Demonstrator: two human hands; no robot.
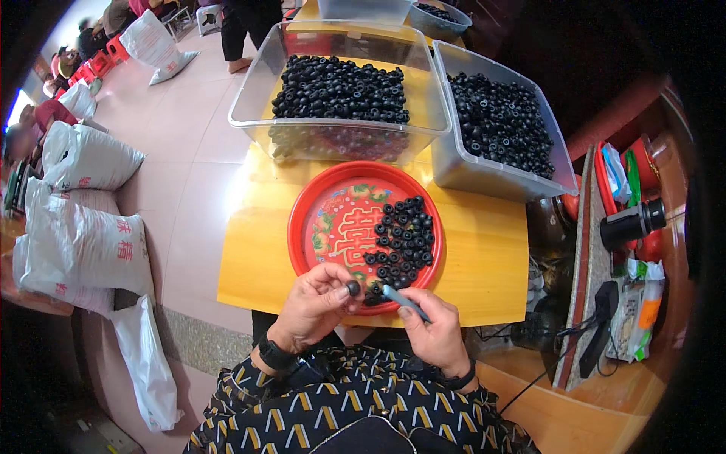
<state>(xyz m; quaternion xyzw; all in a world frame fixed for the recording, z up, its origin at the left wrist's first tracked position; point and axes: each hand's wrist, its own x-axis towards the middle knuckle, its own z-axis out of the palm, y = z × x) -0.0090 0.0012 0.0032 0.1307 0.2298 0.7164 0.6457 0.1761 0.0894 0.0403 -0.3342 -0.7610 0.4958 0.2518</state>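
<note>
Pinching 1 black ring (pixel 353 287) in left grip (pixel 318 306), right grip (pixel 431 329) w/ 1 grey tool (pixel 404 300).

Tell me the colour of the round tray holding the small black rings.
Red, with a paler ornamented centre; the round tray shows best in the head view.

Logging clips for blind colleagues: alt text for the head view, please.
The left hand pinches a small black ring and the right hand holds a thin tool over a red tray of rings; two clear bins of them stand behind.
</note>
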